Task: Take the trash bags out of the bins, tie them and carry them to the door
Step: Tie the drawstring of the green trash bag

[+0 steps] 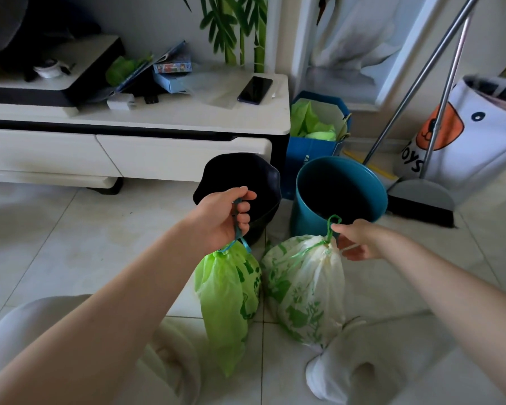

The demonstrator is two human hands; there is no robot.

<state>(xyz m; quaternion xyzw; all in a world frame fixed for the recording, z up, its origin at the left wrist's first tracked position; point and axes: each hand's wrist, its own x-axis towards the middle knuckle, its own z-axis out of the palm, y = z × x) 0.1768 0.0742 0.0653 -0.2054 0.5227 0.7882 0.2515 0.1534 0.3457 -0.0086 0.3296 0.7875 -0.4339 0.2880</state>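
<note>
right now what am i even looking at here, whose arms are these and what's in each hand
This is one picture from a camera worn on a person's head, looking down at their own bare arms. The left hand grips the blue drawstring of a green trash bag. The right hand pinches the green drawstring of a white bag with green print. Both bags are drawn closed. Behind them on the tiled floor stand a black bin and a teal bin, both without liners.

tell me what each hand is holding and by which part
The left hand grips the green bag by its blue drawstring. The right hand pinches the white bag by its green drawstring loop at the tied neck.
</note>
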